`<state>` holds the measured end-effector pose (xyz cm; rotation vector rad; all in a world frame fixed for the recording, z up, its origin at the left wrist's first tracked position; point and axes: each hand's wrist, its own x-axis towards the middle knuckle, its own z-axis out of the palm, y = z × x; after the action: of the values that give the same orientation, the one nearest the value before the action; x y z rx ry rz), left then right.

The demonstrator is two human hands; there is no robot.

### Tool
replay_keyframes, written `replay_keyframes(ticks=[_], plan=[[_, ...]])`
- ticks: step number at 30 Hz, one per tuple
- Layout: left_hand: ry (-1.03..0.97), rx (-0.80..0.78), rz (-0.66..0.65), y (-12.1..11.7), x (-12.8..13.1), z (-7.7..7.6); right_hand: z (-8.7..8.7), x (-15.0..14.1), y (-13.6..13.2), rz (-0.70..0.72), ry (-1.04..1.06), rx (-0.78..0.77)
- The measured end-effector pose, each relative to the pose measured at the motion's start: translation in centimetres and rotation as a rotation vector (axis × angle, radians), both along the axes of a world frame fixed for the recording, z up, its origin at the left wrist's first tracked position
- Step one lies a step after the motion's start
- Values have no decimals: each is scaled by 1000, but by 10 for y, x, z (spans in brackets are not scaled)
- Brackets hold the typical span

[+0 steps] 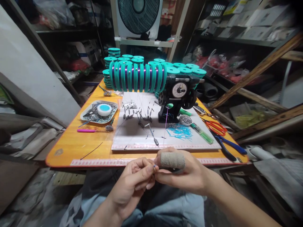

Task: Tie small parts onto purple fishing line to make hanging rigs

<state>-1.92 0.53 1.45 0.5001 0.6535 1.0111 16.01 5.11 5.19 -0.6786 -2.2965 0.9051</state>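
Observation:
My left hand (pixel 136 183) and my right hand (pixel 187 171) meet over my lap, just in front of the table's near edge. Both pinch a thin purple line (pixel 165 126) and a tiny blue bead-like piece at the fingertips. My right forefinger wears a grey bandage wrap (pixel 172 160). The line runs up to a black winding machine (pixel 177 97) with a dial. Its shaft carries a row of teal spools (pixel 138 76) wound with purple line.
An orange table (pixel 71 148) holds a white mat (pixel 132 138) with small sinkers (pixel 137 115), blue tube pieces (pixel 181 132), a green lighter (pixel 202 134), red scissors (pixel 215 126), blue pliers (pixel 230 146) and a tray (pixel 98 112). Stacked teal spools and a fan (pixel 138 15) stand behind.

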Motion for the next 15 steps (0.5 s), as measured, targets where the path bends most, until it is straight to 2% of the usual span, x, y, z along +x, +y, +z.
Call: replay_keyframes(ticks=[4, 6, 8, 11, 13, 14, 15], plan=[[41, 38, -8, 0, 0, 0, 1, 2, -1, 9, 43, 47], [191, 173, 30, 0, -1, 0, 0, 1, -2, 1, 44, 72], [528, 476, 173, 0, -2, -2, -1, -2, -3, -45, 78, 121], [1097, 1108, 469, -2, -4, -7, -4, -10, -1, -163, 139, 204], [1262, 1460, 558, -3, -4, -10, -6, -14, 2, -209, 113, 223], [1276, 1553, 552, -3, -4, -10, -7, -15, 4, -223, 91, 230], [1255, 1560, 517, -2, -3, -9, -8, -15, 5, -234, 77, 240]])
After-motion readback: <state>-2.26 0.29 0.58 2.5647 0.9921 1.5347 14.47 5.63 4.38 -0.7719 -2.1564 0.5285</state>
